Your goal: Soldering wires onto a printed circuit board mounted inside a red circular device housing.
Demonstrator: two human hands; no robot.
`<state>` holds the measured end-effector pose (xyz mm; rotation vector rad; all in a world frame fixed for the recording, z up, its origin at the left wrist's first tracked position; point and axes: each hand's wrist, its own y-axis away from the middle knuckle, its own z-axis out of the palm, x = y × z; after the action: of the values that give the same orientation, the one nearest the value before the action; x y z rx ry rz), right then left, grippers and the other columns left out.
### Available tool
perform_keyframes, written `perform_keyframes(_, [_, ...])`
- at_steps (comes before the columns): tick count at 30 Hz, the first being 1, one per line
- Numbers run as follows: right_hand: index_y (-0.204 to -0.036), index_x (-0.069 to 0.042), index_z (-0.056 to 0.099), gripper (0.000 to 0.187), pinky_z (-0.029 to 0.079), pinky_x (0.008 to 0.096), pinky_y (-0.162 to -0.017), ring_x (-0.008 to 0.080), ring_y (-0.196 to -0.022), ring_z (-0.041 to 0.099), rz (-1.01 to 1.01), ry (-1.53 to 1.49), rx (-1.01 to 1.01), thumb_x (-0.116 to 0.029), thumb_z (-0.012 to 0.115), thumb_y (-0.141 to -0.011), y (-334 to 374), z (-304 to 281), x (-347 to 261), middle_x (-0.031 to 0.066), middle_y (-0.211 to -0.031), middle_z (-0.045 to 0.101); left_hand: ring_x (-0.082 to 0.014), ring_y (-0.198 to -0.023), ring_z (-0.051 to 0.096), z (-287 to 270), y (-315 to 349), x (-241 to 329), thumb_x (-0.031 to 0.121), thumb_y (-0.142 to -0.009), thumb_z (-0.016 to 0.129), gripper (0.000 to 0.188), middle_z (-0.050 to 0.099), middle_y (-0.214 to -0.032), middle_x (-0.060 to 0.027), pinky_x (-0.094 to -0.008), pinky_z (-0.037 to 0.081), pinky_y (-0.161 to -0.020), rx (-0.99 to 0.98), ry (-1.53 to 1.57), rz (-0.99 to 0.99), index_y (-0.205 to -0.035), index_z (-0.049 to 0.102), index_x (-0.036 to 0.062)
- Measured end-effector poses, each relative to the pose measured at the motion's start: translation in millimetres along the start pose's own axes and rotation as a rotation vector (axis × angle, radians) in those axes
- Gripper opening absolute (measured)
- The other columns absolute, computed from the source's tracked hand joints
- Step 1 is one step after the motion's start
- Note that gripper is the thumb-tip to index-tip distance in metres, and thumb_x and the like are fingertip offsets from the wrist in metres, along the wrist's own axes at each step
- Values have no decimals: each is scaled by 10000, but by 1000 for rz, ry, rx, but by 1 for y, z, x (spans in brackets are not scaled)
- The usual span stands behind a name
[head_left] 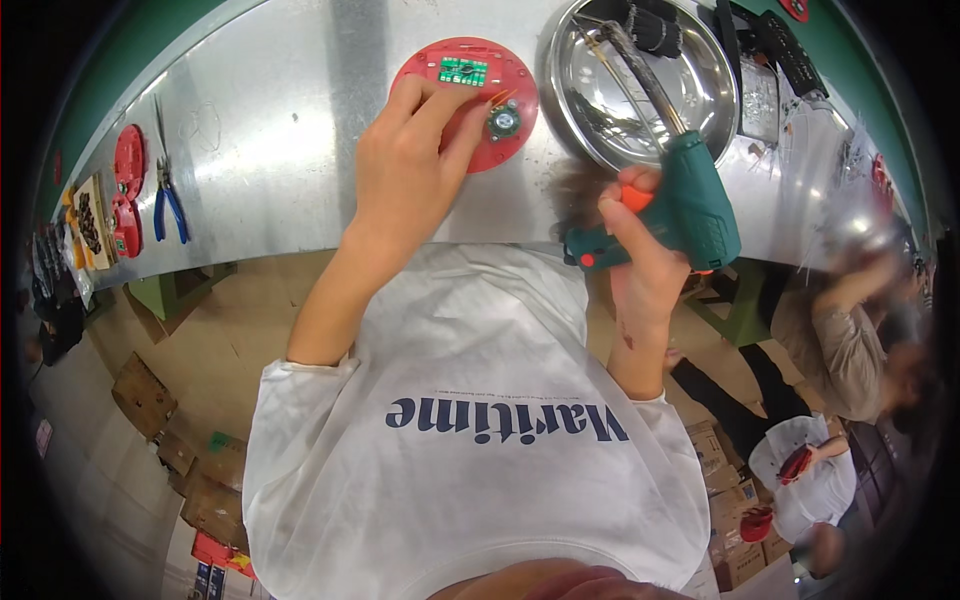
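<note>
A round red plastic disc lies on the metal table in front of me. It bears a small green circuit board and a round, dark green part with a silver centre. My left hand reaches over the disc, thumb and index finger pinched at thin orange wires beside the round part. The other fingers of that hand are curled, and the wire ends at the fingertips are hidden. Wrapped round the handle of a green soldering gun is my right hand, thumb near its orange trigger. Its long metal barrel points away over a steel dish.
The round steel dish holds dark strands and a black bundle. At left lie blue-handled long-nose pliers, red plastic parts and a tray of small dark pieces. Black tools crowd the far right. Other people are at right.
</note>
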<state>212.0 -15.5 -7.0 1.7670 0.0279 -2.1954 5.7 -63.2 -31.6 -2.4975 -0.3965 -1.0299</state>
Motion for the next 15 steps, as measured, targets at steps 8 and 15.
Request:
perform_keyframes(8, [-1036, 2, 558, 388, 500, 286, -725, 187, -829, 608, 22, -27, -85, 151, 664, -694, -4, 0, 13, 118, -1004, 574, -93, -655, 553, -10, 13, 9, 25, -862, 625, 62, 592, -861, -23, -222, 427, -547, -99, 365, -172, -922, 621, 10])
perform_keyframes(15, [-1035, 7, 596, 319, 517, 247, -699, 119, -788, 632, 46, -12, -220, 64, 719, -746, -4, 29, 18, 67, -901, 641, -46, -601, 521, -30, 40, 21, 42, -882, 616, 58, 627, -768, -43, -203, 388, -524, -265, 605, -430, -914, 617, -7])
